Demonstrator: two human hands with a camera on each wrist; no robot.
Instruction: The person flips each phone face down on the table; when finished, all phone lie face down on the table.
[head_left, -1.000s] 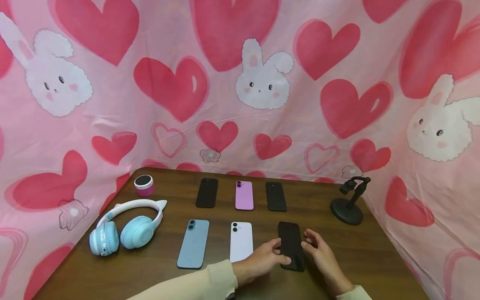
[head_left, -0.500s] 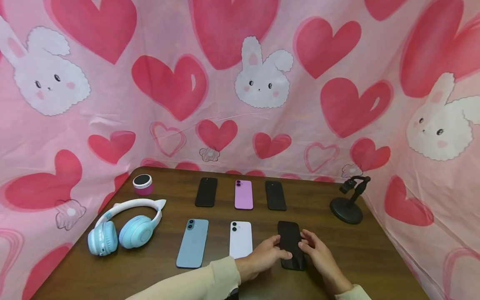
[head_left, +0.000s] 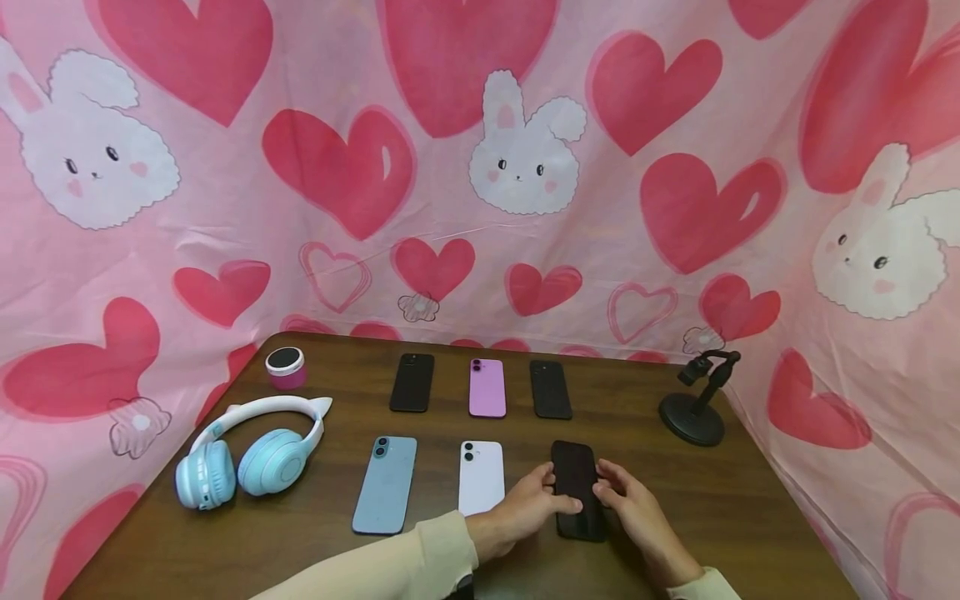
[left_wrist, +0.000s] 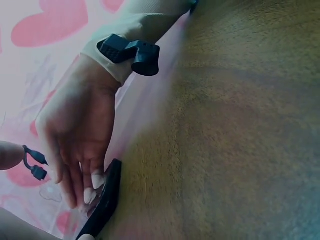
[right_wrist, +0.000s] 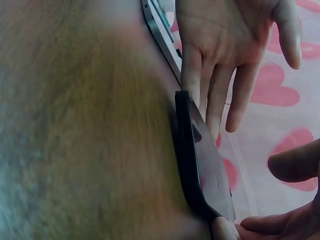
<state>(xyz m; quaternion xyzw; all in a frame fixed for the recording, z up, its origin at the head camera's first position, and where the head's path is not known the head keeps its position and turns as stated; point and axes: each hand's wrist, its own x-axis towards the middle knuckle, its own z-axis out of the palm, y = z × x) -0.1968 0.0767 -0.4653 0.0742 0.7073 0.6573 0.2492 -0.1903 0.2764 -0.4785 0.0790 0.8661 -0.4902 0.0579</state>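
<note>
A black phone (head_left: pixel 576 475) lies screen up on the dark wooden table (head_left: pixel 360 571), at the right end of the front row. My left hand (head_left: pixel 519 510) is at its left edge, fingers extended and thumb reaching over the lower screen. On the opposite edge, my right hand (head_left: pixel 637 512) touches with its fingertips. From the right wrist, the left hand (right_wrist: pixel 220 60) shows straight, spread fingers beside the phone (right_wrist: pixel 187 150). The left wrist view has the right hand (left_wrist: pixel 82 130) with long fingers against the phone edge (left_wrist: pixel 110 195). Neither hand wraps round it.
White (head_left: pixel 482 479) and blue (head_left: pixel 386 487) phones lie left of the hands. Behind are a black phone (head_left: pixel 412 383), a pink phone (head_left: pixel 487 388) and another dark phone (head_left: pixel 551 390). Headphones (head_left: pixel 273 462) and a small speaker (head_left: pixel 286 368) sit left; a black stand (head_left: pixel 693 417) is right.
The right hand has closed in on the phone's right edge. The phone has shifted slightly left between both hands. The other phones stay where they were.
</note>
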